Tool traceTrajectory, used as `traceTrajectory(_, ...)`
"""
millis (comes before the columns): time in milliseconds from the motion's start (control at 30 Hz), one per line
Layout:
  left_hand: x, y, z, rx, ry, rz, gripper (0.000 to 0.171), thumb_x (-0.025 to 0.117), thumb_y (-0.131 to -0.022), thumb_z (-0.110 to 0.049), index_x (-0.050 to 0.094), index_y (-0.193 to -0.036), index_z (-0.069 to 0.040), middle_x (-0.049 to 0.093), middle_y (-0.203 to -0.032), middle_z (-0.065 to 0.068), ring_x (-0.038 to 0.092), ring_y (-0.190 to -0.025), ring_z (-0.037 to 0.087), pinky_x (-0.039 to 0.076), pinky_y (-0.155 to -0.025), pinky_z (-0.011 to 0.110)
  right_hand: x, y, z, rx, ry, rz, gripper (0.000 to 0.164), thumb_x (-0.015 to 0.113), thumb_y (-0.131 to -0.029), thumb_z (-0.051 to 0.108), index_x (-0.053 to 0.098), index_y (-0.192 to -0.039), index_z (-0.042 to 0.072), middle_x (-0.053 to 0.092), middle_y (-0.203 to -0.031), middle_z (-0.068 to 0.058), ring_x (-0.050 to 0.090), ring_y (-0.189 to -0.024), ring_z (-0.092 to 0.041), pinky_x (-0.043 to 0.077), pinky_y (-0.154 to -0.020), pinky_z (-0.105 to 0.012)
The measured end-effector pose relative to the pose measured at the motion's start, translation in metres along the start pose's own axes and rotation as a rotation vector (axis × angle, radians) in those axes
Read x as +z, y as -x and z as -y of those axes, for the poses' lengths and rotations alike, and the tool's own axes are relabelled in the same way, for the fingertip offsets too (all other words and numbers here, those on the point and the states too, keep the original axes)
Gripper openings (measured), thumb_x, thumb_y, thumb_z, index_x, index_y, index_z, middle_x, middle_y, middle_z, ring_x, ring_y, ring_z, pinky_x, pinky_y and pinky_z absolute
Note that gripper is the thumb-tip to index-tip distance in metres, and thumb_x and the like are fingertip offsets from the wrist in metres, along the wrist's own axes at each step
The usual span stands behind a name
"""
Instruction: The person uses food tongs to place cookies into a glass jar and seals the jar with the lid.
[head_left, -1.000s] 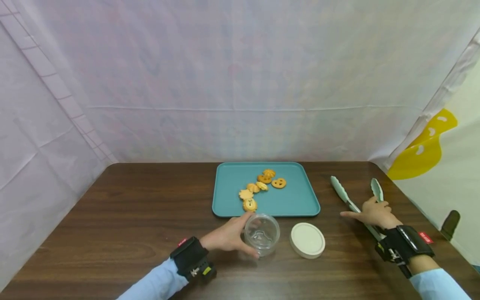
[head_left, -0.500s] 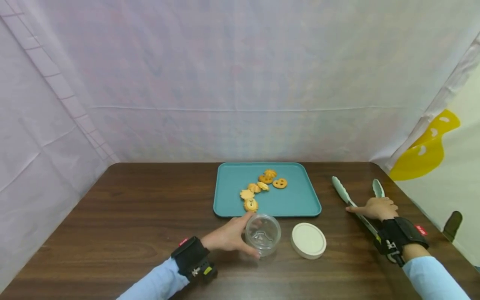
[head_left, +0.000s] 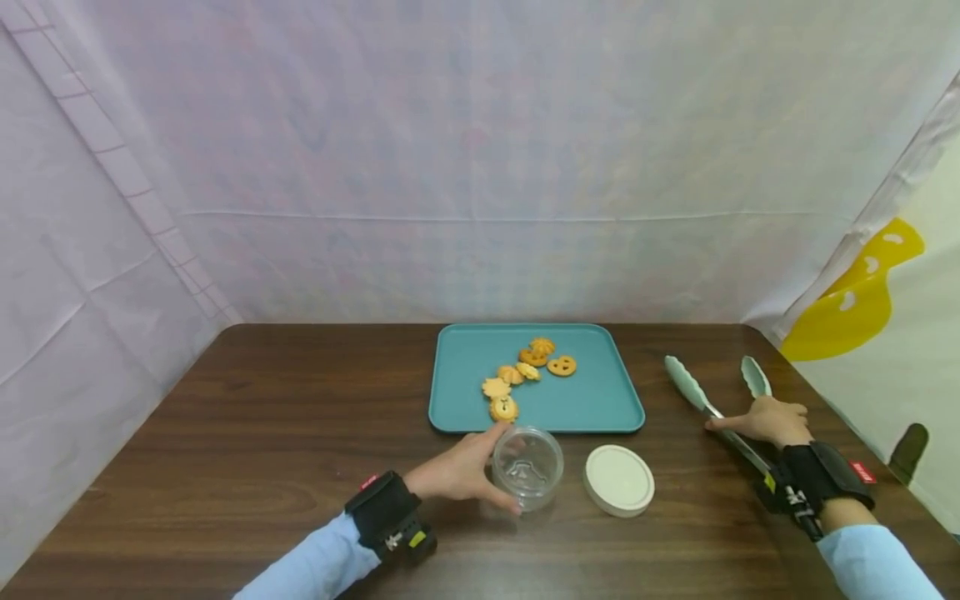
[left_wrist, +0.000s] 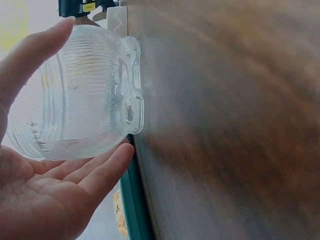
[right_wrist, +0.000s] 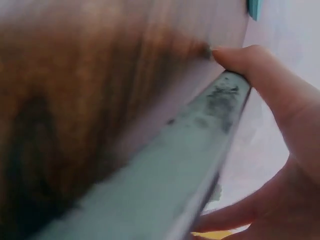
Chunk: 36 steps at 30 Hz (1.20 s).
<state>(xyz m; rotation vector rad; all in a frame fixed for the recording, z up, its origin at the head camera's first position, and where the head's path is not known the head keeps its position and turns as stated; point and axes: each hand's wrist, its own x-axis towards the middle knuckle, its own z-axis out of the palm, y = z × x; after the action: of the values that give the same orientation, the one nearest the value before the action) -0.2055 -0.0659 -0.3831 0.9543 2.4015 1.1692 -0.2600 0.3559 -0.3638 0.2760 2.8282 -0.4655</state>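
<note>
My left hand (head_left: 465, 473) holds a clear round jar (head_left: 528, 475) on the table, thumb on its near side and fingers along its far side. The left wrist view shows the transparent jar (left_wrist: 87, 95) with its ridged wall and lobed base between thumb and fingers. Over at the right, a pair of metal tongs (head_left: 686, 383) with pale green tips lies spread apart. My right hand (head_left: 768, 421) grips it, with the thumb hooked at the left arm and the fingers by the right one. Up close, the thumb (right_wrist: 255, 62) overlaps the edge of the tongs' arm (right_wrist: 185, 145).
A white round lid (head_left: 618, 479) lies right of the jar. Behind them, a teal tray (head_left: 592, 400) carries several cookies (head_left: 504, 408) and pretzels (head_left: 561, 366). The brown wooden table (head_left: 262, 433) meets a pale curtain (head_left: 465, 150) at the back.
My right hand has shifted to the right, bringing its thumb from left of the tongs onto their left arm. The left hand and the jar keep their place.
</note>
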Motion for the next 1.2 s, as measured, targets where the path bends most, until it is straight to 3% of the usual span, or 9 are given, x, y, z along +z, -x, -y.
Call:
traceTrajectory(133,0.000,0.000,0.001,-0.002,-0.001,0.003,0.079,0.081,-0.063,-0.024,0.037,-0.126,-0.008,0.053,-0.118,0.007,0.049,-0.109,0.021,0.041,-0.090,0.026,0.001,0.002,-0.006,-0.054,0.012,-0.041,0.089,0.063,-0.064,0.066,0.053,-0.083,-0.020,0.040,-0.081,-0.041,0.044,-0.074,-0.047,0.045,-0.057,-0.048)
traceTrajectory(233,0.000,0.000,0.001,0.001,-0.002,0.002,0.079,0.081,-0.063,-0.024,0.037,-0.126,-0.009,0.053,-0.119,0.008,0.049,-0.109,0.021,0.041,-0.090,0.026,0.002,0.005,-0.011,-0.094,-0.016,-0.068,0.087,0.062,-0.068,0.063,0.047,-0.087,-0.021,0.046,-0.080,-0.033,0.047,-0.069,-0.038,0.045,-0.053,-0.039)
traceTrajectory(300,0.000,0.000,0.001,0.002,-0.001,0.000,0.079,0.081,-0.063,-0.024,0.037,-0.126,-0.009,0.053,-0.118,0.008,0.050,-0.109,0.021,0.041,-0.090,0.025,0.003,0.007,-0.013,-0.118,-0.052,-0.101,0.087,0.061,-0.071,0.061,0.041,-0.090,-0.021,0.044,-0.078,-0.028,0.046,-0.066,-0.032,0.043,-0.051,-0.035)
traceTrajectory(433,0.000,0.000,0.001,-0.003,-0.010,-0.005,0.079,0.082,-0.062,-0.024,0.037,-0.126,-0.009,0.053,-0.118,0.007,0.049,-0.109,0.020,0.041,-0.090,0.025,0.008,0.009,-0.013,-0.191,-0.103,-0.192,0.071,0.059,-0.076,0.056,0.041,-0.080,-0.012,0.041,-0.065,-0.015,0.043,-0.057,-0.024,0.036,-0.045,-0.030)
traceTrajectory(533,0.001,0.000,0.000,-0.008,-0.016,-0.007,0.080,0.082,-0.062,-0.024,0.037,-0.126,-0.009,0.053,-0.118,0.007,0.049,-0.109,0.020,0.041,-0.090,0.026,0.012,0.011,-0.010,-0.261,-0.135,-0.295,0.067,0.062,-0.076,0.053,0.046,-0.086,-0.011,0.048,-0.068,-0.017,0.047,-0.060,-0.028,0.039,-0.048,-0.035)
traceTrajectory(667,0.001,-0.001,0.000,-0.012,-0.021,-0.011,0.080,0.082,-0.061,-0.025,0.037,-0.125,-0.009,0.053,-0.118,0.007,0.049,-0.109,0.020,0.041,-0.091,0.026,0.015,0.016,-0.001,-0.345,-0.170,-0.424,0.079,0.067,-0.073,0.048,0.040,-0.115,-0.014,0.052,-0.096,-0.033,0.051,-0.081,-0.043,0.043,-0.061,-0.050)
traceTrajectory(833,0.001,0.000,-0.001,-0.008,-0.025,-0.019,0.080,0.083,-0.061,-0.025,0.037,-0.125,-0.009,0.053,-0.117,0.007,0.049,-0.109,0.021,0.041,-0.091,0.026,0.016,0.023,0.014,-0.450,-0.141,-0.502,0.080,0.072,-0.069,0.045,0.044,-0.121,-0.009,0.054,-0.102,-0.032,0.054,-0.079,-0.043,0.044,-0.061,-0.054)
traceTrajectory(1000,0.002,0.000,0.000,-0.008,-0.017,-0.016,0.081,0.082,-0.061,-0.026,0.037,-0.125,-0.010,0.053,-0.117,0.006,0.049,-0.109,0.020,0.041,-0.090,0.025,0.020,0.025,0.029,-0.575,-0.127,-0.546,0.078,0.078,-0.062,0.042,0.052,-0.116,-0.007,0.060,-0.090,-0.024,0.053,-0.065,-0.029,0.047,-0.054,-0.043)
traceTrajectory(1200,0.002,0.000,0.000,0.006,-0.024,-0.025,0.081,0.083,-0.060,-0.026,0.038,-0.124,-0.010,0.053,-0.116,0.006,0.049,-0.108,0.019,0.041,-0.090,0.025,0.023,0.025,0.048,-0.703,-0.037,-0.529,0.080,0.080,-0.058,0.044,0.052,-0.114,-0.006,0.053,-0.069,-0.005,0.039,-0.051,-0.009,0.034,-0.043,-0.021)
